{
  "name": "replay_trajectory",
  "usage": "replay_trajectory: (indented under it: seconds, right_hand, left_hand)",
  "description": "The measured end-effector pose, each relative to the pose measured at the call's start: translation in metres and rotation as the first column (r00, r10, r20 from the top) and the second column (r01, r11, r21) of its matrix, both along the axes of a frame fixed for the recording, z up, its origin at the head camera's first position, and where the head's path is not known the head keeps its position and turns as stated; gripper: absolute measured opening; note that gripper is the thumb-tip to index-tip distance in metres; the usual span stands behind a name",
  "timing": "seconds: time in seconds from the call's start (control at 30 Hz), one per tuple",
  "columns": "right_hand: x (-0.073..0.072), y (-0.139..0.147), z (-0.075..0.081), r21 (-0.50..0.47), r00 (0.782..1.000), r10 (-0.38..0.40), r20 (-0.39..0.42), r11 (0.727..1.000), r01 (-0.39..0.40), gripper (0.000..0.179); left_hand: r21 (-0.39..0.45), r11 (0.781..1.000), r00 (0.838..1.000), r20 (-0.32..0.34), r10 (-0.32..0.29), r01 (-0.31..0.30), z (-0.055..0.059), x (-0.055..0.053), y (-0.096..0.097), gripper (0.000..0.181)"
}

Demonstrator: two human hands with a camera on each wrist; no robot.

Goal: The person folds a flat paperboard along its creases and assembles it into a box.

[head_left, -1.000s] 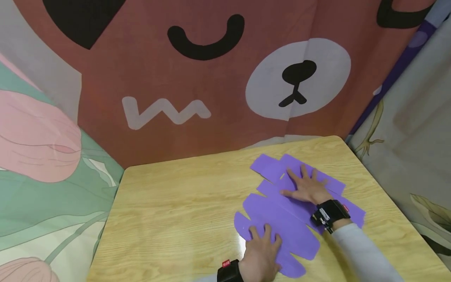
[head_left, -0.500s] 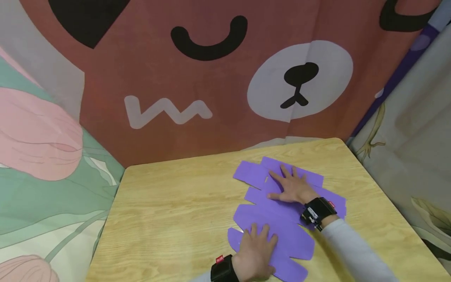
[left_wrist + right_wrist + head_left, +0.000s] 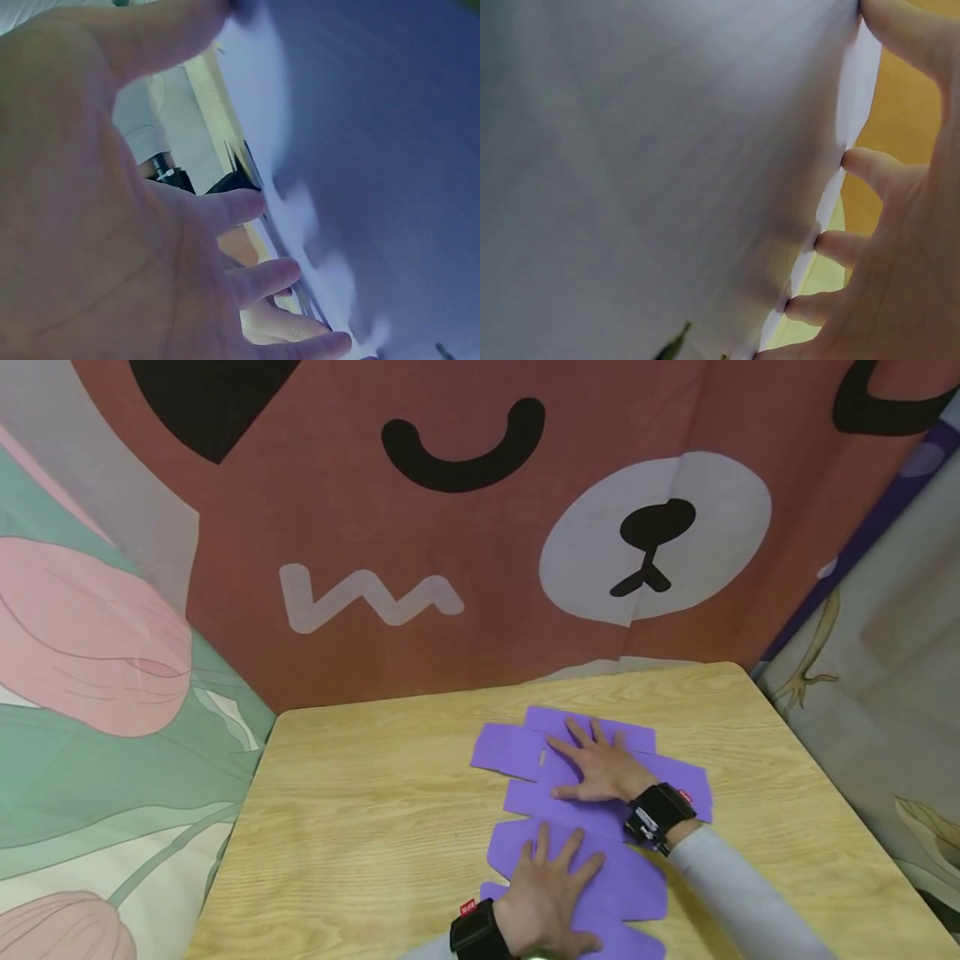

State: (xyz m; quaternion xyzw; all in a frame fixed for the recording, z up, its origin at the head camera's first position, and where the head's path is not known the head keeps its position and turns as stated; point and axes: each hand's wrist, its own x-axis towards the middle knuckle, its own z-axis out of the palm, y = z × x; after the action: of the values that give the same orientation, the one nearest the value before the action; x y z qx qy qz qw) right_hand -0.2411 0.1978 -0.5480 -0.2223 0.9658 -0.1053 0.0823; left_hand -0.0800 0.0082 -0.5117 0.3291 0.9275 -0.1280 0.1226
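So the purple sheet [image 3: 588, 820] is lying flat on the wood-grain table [image 3: 360, 810], a bit right of the middle, and its near end runs off the bottom of the head view. It's cut into wide tabs with narrow notches along the sides, plus a tiny slot near the far end, just left of the right hand [image 3: 600, 770]. That hand rests on the far part with fingers spread wide, not gripping anything. Left hand [image 3: 547, 893] is doing much the same on the near part, fingers fanned out, thumb off to the side, nothing grasped. Both wrist cams show fingertips touching the sheet while the palms stay clear of it, and the sheet looks more blue-grey there. Each wrist has a chunky black band, left one [image 3: 478, 933] and right one [image 3: 660, 817], under pale sleeves. Behind the table there's a reddish-brown cloth [image 3: 360, 518] with a cartoon bear face, a green cloth with pink flowers [image 3: 97, 635] on the left, and a pale patterned cloth [image 3: 885, 693] on the right.
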Motion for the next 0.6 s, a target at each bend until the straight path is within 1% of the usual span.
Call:
replay_trajectory:
  seconds: [0.13,0.27,0.47,0.6]
  right_hand:
    - [-0.005,-0.010,-0.004,0.012,0.999,0.047,-0.001,0.999,-0.047,0.099]
    - [-0.009,-0.020,-0.006,0.014,0.997,0.074,0.019,0.997,-0.074,0.099]
    - [-0.011,-0.033,-0.002,-0.003,0.994,0.111,0.018,0.994,-0.111,0.101]
    - [-0.014,-0.040,0.000,0.000,0.991,0.130,0.024,0.992,-0.130,0.102]
  left_hand:
    - [-0.009,1.000,1.000,-0.009,0.013,-0.013,-0.004,-0.004,-0.002,0.102]
    - [-0.033,0.999,0.999,-0.015,0.028,-0.028,-0.007,-0.007,-0.005,0.100]
    - [-0.069,0.997,0.999,-0.019,0.044,-0.045,-0.010,-0.010,-0.007,0.097]
    - [-0.076,0.996,0.998,-0.038,0.051,-0.054,-0.009,-0.011,-0.009,0.096]
